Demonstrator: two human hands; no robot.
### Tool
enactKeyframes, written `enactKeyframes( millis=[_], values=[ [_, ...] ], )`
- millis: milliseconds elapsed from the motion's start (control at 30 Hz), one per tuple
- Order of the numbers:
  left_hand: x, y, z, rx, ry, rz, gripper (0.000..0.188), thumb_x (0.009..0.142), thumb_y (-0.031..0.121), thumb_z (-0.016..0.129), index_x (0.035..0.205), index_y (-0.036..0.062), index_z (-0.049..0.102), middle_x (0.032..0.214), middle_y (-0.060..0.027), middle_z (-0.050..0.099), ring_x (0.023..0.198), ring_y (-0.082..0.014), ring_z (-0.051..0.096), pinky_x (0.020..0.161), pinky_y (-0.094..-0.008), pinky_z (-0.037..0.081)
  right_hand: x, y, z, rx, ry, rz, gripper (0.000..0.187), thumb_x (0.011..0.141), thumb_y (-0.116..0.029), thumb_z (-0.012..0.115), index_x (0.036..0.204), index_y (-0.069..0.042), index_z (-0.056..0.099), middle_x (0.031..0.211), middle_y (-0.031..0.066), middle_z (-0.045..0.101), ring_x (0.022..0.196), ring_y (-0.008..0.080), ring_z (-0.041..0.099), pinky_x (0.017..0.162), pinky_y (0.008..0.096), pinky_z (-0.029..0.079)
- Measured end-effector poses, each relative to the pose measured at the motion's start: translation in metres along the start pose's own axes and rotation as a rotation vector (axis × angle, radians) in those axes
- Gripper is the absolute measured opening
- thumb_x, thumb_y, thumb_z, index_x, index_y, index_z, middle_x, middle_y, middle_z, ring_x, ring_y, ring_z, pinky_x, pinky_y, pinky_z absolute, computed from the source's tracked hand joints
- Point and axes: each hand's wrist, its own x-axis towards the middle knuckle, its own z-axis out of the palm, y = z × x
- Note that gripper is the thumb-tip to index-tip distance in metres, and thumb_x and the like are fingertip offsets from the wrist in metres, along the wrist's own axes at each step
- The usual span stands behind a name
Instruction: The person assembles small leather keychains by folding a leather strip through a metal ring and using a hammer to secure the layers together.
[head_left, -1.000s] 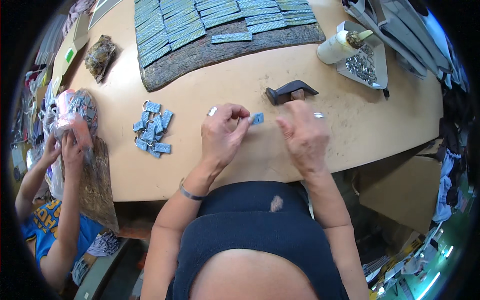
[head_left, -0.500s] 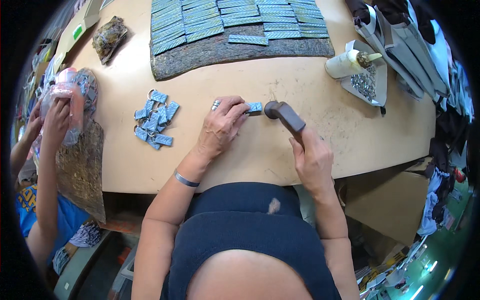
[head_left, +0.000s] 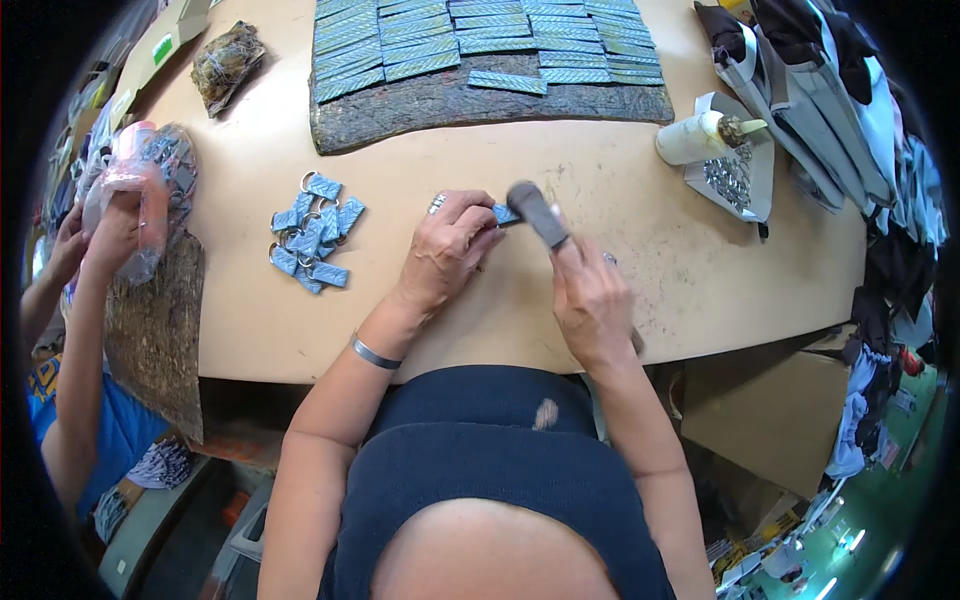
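My left hand (head_left: 450, 248) rests on the table and pinches a short blue patterned strip (head_left: 506, 214), whose end pokes out past the fingertips. The rest of the strip is hidden under the fingers. A dark-headed hammer (head_left: 540, 215) is gripped in my right hand (head_left: 594, 305); its head is over the strip's free end, slightly blurred, and I cannot tell if they touch. Left of my left hand lies a small pile of blue patterned tabs with metal rings (head_left: 313, 235).
Rows of blue strips (head_left: 415, 60) lie on a dark rough board (head_left: 420, 115) at the back. A white glue bottle (head_left: 690, 138) leans by a tray of small metal parts (head_left: 735, 180). Dark-grey fabric pieces (head_left: 825, 110) hang at right. At left, a co-worker's hands (head_left: 115, 235) reach into a plastic bag.
My right hand has swung the hammer left, bringing its head from beside the strip to over its end. My left hand keeps its pinch. The view has shifted slightly.
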Motion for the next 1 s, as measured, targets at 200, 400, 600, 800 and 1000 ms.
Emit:
enactKeyframes(
  millis=[200, 400, 600, 800, 1000],
  values=[
    [-0.002, 0.001, 0.0, -0.02, 0.008, -0.008, 0.018, 0.063, 0.002, 0.067, 0.076, 0.0024, 0.055, 0.085, -0.01, 0.054, 0.077, -0.0248, 0.054, 0.065, -0.0323, 0.046, 0.007, -0.005, -0.017, 0.117, 0.196, 0.011, 0.048, 0.073, -0.003, 0.051, 0.12, -0.011, 0.045, 0.076, 0.0081, 0.052, 0.057, 0.0239, 0.054, 0.05, 0.033, 0.045],
    [-0.004, 0.0, 0.0, -0.045, 0.026, -0.011, 0.017, 0.064, 0.002, 0.066, 0.077, 0.0023, 0.054, 0.084, -0.0101, 0.052, 0.073, -0.0254, 0.053, 0.063, -0.0334, 0.045, 0.012, -0.005, -0.021, 0.139, 0.096, 0.0, 0.043, 0.074, -0.004, 0.051, 0.117, -0.009, 0.048, 0.077, 0.008, 0.053, 0.058, 0.0243, 0.054, 0.049, 0.0331, 0.044],
    [-0.002, 0.003, -0.001, -0.067, 0.036, -0.049, 0.019, 0.063, 0.002, 0.068, 0.078, 0.0028, 0.055, 0.084, -0.0094, 0.053, 0.076, -0.0242, 0.054, 0.065, -0.0319, 0.046, 0.007, 0.004, -0.011, 0.143, 0.097, 0.009, 0.044, 0.073, -0.003, 0.053, 0.116, -0.01, 0.049, 0.077, 0.0066, 0.053, 0.056, 0.0227, 0.053, 0.05, 0.0323, 0.044],
    [-0.004, 0.0, 0.001, -0.064, 0.052, -0.031, 0.019, 0.063, 0.002, 0.068, 0.077, 0.0022, 0.054, 0.084, -0.0094, 0.053, 0.076, -0.0247, 0.053, 0.063, -0.0323, 0.046, 0.0, 0.006, -0.007, 0.239, -0.002, 0.112, 0.041, 0.072, -0.001, 0.058, 0.112, -0.004, 0.049, 0.083, 0.0127, 0.058, 0.07, 0.0257, 0.057, 0.059, 0.0326, 0.046],
    [0.003, 0.006, 0.0, 0.044, 0.015, 0.037, 0.018, 0.063, 0.001, 0.067, 0.073, 0.003, 0.052, 0.084, -0.0082, 0.053, 0.075, -0.0248, 0.054, 0.06, -0.0323, 0.046, 0.01, 0.038, -0.014, 0.93, -0.225, 0.75, 0.036, 0.077, -0.007, 0.055, 0.111, 0.001, 0.046, 0.085, 0.0211, 0.057, 0.056, 0.0323, 0.055, 0.058, 0.0378, 0.046]
  ],
)
